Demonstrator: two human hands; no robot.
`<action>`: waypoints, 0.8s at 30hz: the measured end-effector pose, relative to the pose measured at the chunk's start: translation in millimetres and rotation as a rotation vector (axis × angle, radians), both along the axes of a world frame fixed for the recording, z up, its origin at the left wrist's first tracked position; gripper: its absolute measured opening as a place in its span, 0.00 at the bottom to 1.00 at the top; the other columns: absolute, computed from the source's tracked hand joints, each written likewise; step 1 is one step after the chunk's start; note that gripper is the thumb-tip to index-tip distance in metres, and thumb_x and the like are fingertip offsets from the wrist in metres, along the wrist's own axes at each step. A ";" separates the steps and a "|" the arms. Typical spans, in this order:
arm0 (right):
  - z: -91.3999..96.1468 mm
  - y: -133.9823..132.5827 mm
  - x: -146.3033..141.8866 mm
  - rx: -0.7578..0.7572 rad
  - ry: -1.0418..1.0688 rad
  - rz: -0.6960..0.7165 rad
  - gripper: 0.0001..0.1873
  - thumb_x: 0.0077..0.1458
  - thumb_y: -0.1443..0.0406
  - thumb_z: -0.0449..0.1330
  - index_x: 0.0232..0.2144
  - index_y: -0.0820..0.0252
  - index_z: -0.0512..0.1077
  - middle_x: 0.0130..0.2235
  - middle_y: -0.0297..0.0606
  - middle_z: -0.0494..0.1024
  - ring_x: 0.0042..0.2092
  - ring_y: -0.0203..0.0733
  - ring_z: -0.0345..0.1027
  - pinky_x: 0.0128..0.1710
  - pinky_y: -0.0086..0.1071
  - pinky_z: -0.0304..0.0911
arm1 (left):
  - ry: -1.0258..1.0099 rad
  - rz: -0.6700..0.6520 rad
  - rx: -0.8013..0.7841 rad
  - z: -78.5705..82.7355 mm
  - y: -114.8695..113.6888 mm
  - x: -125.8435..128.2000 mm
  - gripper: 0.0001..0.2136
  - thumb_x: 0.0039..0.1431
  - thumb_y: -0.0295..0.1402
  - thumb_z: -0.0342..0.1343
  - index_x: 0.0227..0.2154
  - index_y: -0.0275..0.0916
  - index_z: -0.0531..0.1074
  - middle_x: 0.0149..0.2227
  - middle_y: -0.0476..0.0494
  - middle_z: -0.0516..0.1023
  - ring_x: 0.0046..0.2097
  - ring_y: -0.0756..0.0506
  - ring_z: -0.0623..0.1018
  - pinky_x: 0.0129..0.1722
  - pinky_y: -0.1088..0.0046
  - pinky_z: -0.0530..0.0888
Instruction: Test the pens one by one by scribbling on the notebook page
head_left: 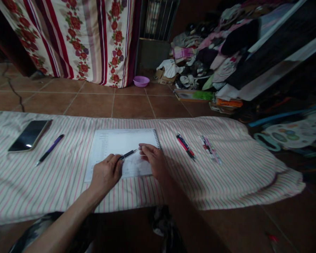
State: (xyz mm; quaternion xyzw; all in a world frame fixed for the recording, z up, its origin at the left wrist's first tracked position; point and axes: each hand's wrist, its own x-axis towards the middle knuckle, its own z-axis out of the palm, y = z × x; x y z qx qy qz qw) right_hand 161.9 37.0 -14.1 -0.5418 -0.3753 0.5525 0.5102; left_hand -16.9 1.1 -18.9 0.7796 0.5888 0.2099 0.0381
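Observation:
My left hand (105, 174) is closed round the rear of a dark pen (128, 154), whose thin, light tip points right. Close by that tip, my right hand (153, 159) has its thumb and fingers pinched together; whether they grip the tip or a small part is too fine to make out. Both hands are over a spiral notebook (121, 137), open at a white page with a printed column on its left side. Right of the notebook lie red and black pens (185, 147). Beyond them are slim pink and clear pens or refills (210, 149).
A striped cloth (231, 175) covers the low surface. On its left are a smartphone (30, 136) and a purple-black pen (50, 150). Behind stand a floral curtain (89, 42), a purple basin (141, 81) and a heap of clothes (208, 52) on the tiled floor.

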 end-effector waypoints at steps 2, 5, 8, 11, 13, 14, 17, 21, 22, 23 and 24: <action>-1.0 0.9 2.4 0.012 -0.059 -0.029 0.16 0.42 0.57 0.61 0.32 0.61 0.76 0.30 0.36 0.76 0.29 0.34 0.67 0.28 0.27 0.64 | 0.024 0.003 0.016 -0.1 0.0 0.0 0.15 0.62 0.36 0.40 0.40 0.37 0.70 0.32 0.45 0.76 0.28 0.47 0.76 0.23 0.73 0.67; -1.2 1.4 6.0 0.041 -0.128 -0.048 0.16 0.43 0.57 0.60 0.32 0.61 0.77 0.27 0.36 0.75 0.27 0.34 0.66 0.25 0.27 0.63 | 0.056 -0.004 0.065 -1.0 0.3 -0.8 0.14 0.62 0.36 0.41 0.38 0.37 0.71 0.30 0.44 0.75 0.30 0.46 0.75 0.24 0.73 0.67; -2.5 1.9 9.9 0.066 -0.180 -0.053 0.16 0.43 0.58 0.59 0.32 0.63 0.76 0.26 0.36 0.75 0.27 0.35 0.67 0.25 0.28 0.64 | 0.067 -0.024 0.108 -2.6 0.7 -2.1 0.13 0.61 0.36 0.43 0.38 0.36 0.71 0.30 0.44 0.75 0.32 0.45 0.75 0.27 0.73 0.68; -7.7 3.9 14.3 0.092 -0.237 -0.052 0.15 0.43 0.59 0.59 0.31 0.63 0.76 0.24 0.37 0.75 0.26 0.36 0.68 0.25 0.29 0.65 | 0.070 -0.029 0.124 -3.7 1.0 -2.6 0.13 0.61 0.36 0.43 0.38 0.36 0.71 0.30 0.44 0.76 0.33 0.45 0.75 0.27 0.72 0.68; -12.1 5.5 17.6 0.120 -0.282 -0.042 0.13 0.43 0.60 0.59 0.30 0.62 0.76 0.24 0.36 0.75 0.25 0.36 0.68 0.24 0.29 0.65 | 0.071 -0.028 0.132 -4.0 1.1 -2.3 0.13 0.61 0.36 0.43 0.38 0.36 0.71 0.30 0.44 0.76 0.33 0.45 0.75 0.27 0.72 0.68; -13.8 6.0 19.2 0.131 -0.304 -0.036 0.13 0.43 0.61 0.58 0.30 0.62 0.76 0.23 0.36 0.75 0.25 0.36 0.68 0.24 0.29 0.65 | 0.072 -0.027 0.133 -4.1 1.2 -2.1 0.13 0.61 0.36 0.43 0.38 0.36 0.71 0.29 0.44 0.76 0.33 0.45 0.75 0.27 0.72 0.68; -14.7 5.9 23.3 0.135 -0.351 -0.025 0.13 0.43 0.61 0.58 0.30 0.61 0.76 0.23 0.36 0.75 0.24 0.37 0.68 0.23 0.29 0.64 | 0.078 -0.022 0.137 -4.2 1.4 -1.4 0.13 0.61 0.36 0.43 0.38 0.36 0.71 0.29 0.43 0.76 0.33 0.45 0.75 0.27 0.72 0.68; -9.2 3.0 26.9 0.122 -0.390 -0.027 0.13 0.45 0.60 0.57 0.30 0.61 0.76 0.25 0.37 0.77 0.25 0.38 0.69 0.22 0.28 0.62 | 0.071 -0.032 0.148 -4.8 1.6 -1.1 0.13 0.61 0.36 0.44 0.38 0.37 0.71 0.30 0.43 0.76 0.34 0.45 0.75 0.29 0.72 0.69; -8.2 2.5 27.8 0.139 -0.434 -0.027 0.12 0.45 0.60 0.57 0.29 0.60 0.76 0.25 0.37 0.77 0.26 0.38 0.69 0.23 0.29 0.62 | 0.069 -0.033 0.149 -5.0 1.5 -1.2 0.13 0.61 0.36 0.44 0.38 0.37 0.71 0.30 0.43 0.76 0.34 0.45 0.76 0.29 0.71 0.69; -7.9 2.1 28.8 0.158 -0.483 -0.029 0.11 0.44 0.60 0.57 0.28 0.59 0.76 0.25 0.37 0.77 0.27 0.39 0.69 0.24 0.29 0.63 | 0.070 -0.033 0.147 -5.2 1.5 -1.2 0.13 0.61 0.36 0.44 0.38 0.37 0.71 0.30 0.43 0.76 0.34 0.45 0.76 0.29 0.71 0.70; -8.1 2.1 29.8 0.170 -0.524 -0.025 0.10 0.44 0.61 0.58 0.28 0.58 0.76 0.25 0.37 0.77 0.27 0.39 0.69 0.25 0.30 0.63 | 0.072 -0.030 0.146 -5.3 1.5 -1.2 0.13 0.61 0.36 0.44 0.38 0.37 0.71 0.30 0.43 0.76 0.34 0.44 0.76 0.29 0.71 0.69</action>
